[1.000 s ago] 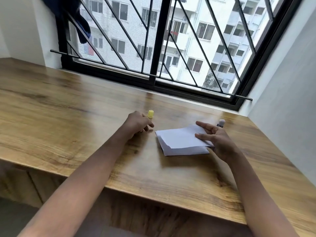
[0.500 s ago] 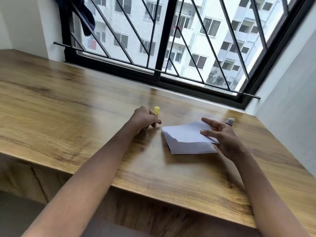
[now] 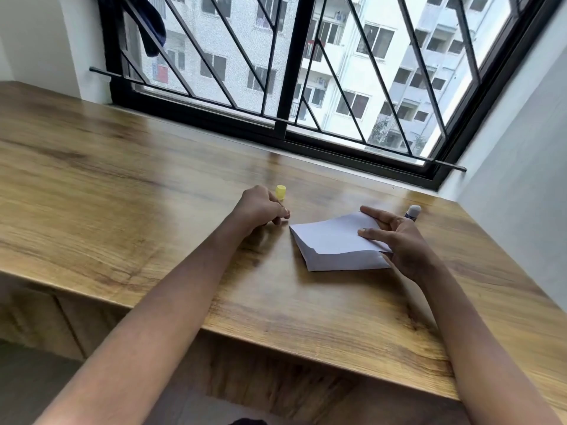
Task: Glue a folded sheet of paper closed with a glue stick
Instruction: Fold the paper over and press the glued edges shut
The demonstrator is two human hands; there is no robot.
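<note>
A folded white sheet of paper (image 3: 334,243) lies on the wooden desk (image 3: 153,210), its top flap raised a little. My right hand (image 3: 399,240) pinches the flap's right edge between thumb and forefinger. Just behind that hand pokes out a glue stick (image 3: 412,211) with a white tip and a purple body; whether the hand holds it or it stands on the desk is hidden. My left hand (image 3: 260,207) rests on the desk left of the paper, fingers curled with nothing visible in them. A small yellow cap (image 3: 280,191) stands upright right behind its knuckles.
A black-framed window with a diagonal grille (image 3: 276,87) runs along the desk's far edge. A white wall (image 3: 521,179) closes off the right side. The desk's front edge (image 3: 276,348) lies under my forearms, with drawers below at the left.
The view has shifted slightly to the right and down. Both hands stay where they were, the right on the flap and the left beside the yellow cap.
</note>
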